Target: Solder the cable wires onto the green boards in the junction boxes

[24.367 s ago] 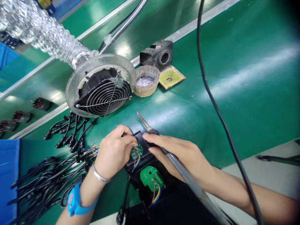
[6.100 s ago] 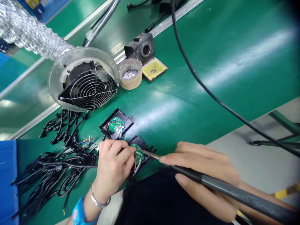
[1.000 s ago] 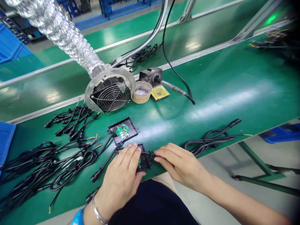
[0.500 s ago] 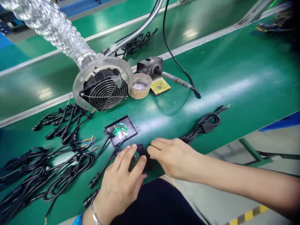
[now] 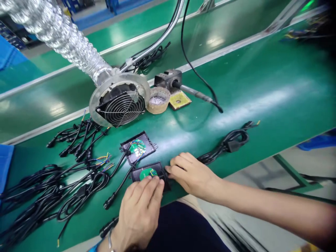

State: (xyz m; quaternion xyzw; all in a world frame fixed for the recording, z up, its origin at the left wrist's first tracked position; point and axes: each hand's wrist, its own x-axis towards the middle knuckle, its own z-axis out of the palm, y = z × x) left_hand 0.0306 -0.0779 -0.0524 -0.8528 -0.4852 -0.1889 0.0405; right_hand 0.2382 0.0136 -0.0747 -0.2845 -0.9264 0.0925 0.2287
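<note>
In the head view a shallow black plastic case (image 5: 136, 175) with a round green circuit board (image 5: 145, 173) lies at the bench's near edge. My left hand (image 5: 140, 206) lies over its near side, fingers together and bent onto it; the thumb is hidden. At the case's right end, my right hand (image 5: 191, 173) is closed with its fingertips pinched. What they pinch is hidden, though a dark piece shows beside them. Just beyond sits a second open black case (image 5: 128, 157) with a similar board and coloured wires. Short black connector cables (image 5: 119, 189) run leftward from both cases.
A fume extractor fan (image 5: 123, 110) on a foil duct hangs behind the cases. Right of it are a solder-filled bowl (image 5: 158, 101), a soldering iron (image 5: 198, 93) in its holder and a yellow sponge (image 5: 180, 99). Cable bundles (image 5: 39, 196) cover the left; a coiled cable (image 5: 232, 141) lies right.
My left hand's fingers have drawn together and slid toward the near side, uncovering more of the circuit board. My right hand stays at the case's right end. The camera view has shifted slightly.
</note>
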